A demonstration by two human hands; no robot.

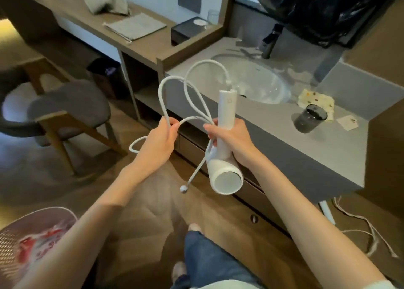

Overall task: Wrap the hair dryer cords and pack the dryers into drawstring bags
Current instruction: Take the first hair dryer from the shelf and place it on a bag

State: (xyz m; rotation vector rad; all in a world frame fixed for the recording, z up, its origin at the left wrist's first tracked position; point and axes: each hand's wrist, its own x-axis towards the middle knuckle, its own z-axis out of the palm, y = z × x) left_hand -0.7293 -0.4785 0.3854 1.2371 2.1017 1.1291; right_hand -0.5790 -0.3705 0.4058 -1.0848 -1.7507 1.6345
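right hand [229, 140] gripping white hair dryer [226, 157] handle, steadying it mid-air | left hand [161, 140] pinching cord [192, 96] loops, gathering slack | drawstring bag [135, 25] flat near desk's front edge, waiting

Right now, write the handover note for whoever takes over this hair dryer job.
Right hand: gripping the white hair dryer by its handle, nozzle toward the camera, plus gathered cord loops.
Left hand: pinching the cord mid-loop.
Plug end dangles free below.
Flat drawstring bag lies on the wooden counter, another crumpled bag behind it.
Done: a few loose loops.
Left: finish wrapping, bag the dryer.
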